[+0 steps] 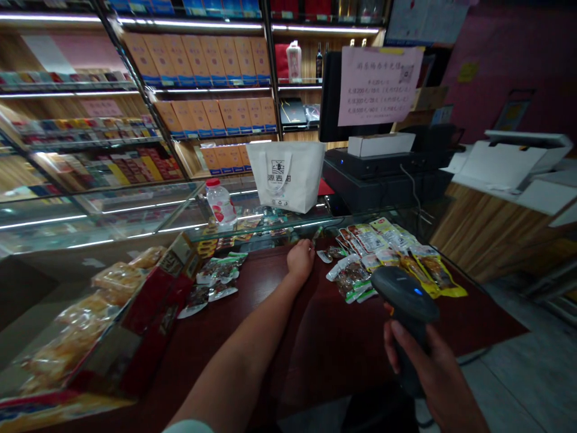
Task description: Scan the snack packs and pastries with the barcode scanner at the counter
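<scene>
In my right hand (421,361) is a dark barcode scanner (406,294), with a small blue light lit on its head. My fingers wrap round its handle. My left hand (301,258) rests on the dark red tabletop (252,337), its fingers curled near the glass edge. A bit of green shows just beyond those fingertips; whether they grip anything is hidden. Right of that hand lie vacuum-packed snack packets (351,276) and yellow snack packets (435,270). More snack packets (220,270) lie to its left.
A cardboard box (148,337) of wrapped bread stands at left. On the glass counter are a red-capped bottle (220,201) and a white bag (288,174). A monitor (331,96) bearing a paper sign stands behind. Stocked shelves (211,87) line the back wall.
</scene>
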### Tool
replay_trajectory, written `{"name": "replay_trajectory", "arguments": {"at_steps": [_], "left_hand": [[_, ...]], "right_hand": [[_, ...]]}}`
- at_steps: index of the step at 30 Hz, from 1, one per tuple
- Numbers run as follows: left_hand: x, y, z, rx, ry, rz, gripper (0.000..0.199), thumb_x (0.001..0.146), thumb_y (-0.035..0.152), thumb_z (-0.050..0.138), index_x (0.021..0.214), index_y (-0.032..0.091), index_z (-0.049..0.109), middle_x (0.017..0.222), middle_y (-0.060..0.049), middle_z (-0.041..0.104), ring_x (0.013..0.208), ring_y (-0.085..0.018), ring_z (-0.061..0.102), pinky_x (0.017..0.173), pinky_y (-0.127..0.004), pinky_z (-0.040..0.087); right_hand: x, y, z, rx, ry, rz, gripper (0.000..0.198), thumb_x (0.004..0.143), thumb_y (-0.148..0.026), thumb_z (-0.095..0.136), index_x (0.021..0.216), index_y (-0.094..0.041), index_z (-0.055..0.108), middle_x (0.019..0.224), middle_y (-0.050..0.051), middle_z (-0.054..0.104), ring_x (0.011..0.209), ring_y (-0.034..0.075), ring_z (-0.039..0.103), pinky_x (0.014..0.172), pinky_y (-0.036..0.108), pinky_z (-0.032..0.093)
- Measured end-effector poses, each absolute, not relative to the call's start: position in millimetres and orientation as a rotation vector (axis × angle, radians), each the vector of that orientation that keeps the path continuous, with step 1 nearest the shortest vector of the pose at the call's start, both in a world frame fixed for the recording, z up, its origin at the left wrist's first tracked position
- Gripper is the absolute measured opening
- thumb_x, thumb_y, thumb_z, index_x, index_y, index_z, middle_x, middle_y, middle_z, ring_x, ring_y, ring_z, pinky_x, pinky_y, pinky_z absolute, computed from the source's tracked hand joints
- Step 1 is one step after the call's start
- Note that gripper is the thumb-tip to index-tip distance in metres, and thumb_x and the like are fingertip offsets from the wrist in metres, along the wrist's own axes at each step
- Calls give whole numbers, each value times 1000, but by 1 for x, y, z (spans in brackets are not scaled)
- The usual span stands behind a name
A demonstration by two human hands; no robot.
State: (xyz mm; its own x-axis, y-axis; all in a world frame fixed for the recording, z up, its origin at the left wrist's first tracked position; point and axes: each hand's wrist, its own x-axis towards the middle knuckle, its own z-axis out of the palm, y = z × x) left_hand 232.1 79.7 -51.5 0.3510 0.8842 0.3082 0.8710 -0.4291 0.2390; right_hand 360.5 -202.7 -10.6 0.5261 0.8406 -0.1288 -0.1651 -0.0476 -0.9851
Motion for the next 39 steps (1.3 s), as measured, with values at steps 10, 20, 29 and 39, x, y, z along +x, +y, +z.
{"name": "replay_trajectory", "arguments": {"at_steps": [10, 20, 29, 39], "left_hand": [[261, 48, -56, 2857, 1116, 580, 14, 93, 23, 55, 95, 18, 69, 105, -7, 68, 100, -21, 57, 87, -31, 46], [195, 23, -45, 2854, 1045, 711, 25, 95, 19, 52, 113, 18, 69, 123, -8, 66, 108, -22, 57, 97, -36, 48], [31, 15, -20, 2381, 2311, 502, 28, 91, 30, 56, 111, 15, 68, 112, -13, 67, 109, -30, 58, 95, -39, 46], [3, 32, -21, 2092, 2403, 264, 51, 89, 56, 56, 119, 15, 63, 120, -15, 67, 114, -33, 60, 92, -38, 47]], "right_hand": [[365, -202, -18, -1404, -724, 957, 59, 79, -64, 69, 109, -15, 59, 64, 0, 62, 49, 11, 50, 49, 23, 43], [364, -208, -15, -1434, -694, 974, 55, 77, -65, 70, 103, -17, 60, 67, 2, 64, 53, 13, 52, 50, 24, 44], [359, -196, -15, -1438, -677, 970, 49, 76, -62, 72, 94, -18, 61, 68, 1, 63, 53, 12, 51, 50, 23, 43], [340, -190, -10, -1465, -804, 997, 52, 78, -69, 66, 80, -18, 58, 58, 0, 57, 50, 13, 51, 50, 24, 43]]}}
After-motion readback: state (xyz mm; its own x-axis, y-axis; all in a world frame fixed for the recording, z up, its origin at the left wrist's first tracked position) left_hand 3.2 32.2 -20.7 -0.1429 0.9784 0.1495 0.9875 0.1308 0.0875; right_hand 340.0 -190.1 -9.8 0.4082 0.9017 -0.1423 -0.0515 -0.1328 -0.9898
